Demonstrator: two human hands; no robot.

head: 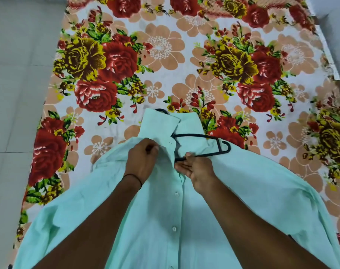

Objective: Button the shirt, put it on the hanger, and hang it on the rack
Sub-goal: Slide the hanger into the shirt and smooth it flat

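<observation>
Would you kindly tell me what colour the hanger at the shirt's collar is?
Black, seen best in the head view: the hanger against the mint-green shirt.

You are working with a matt, softly creased cloth shirt (165, 220) with glossy pale buttons (176, 194), a smooth black plastic hanger (194, 135), and a matt printed cloth bedsheet (165, 55).

Mint shirt (165, 220), black hanger (196, 135) partly inside

The mint-green shirt (165, 220) lay front up on the flowered bed sheet (161, 61), its placket buttoned, collar farthest away. The black hanger (196, 135) sat partly inside its neck opening.
</observation>
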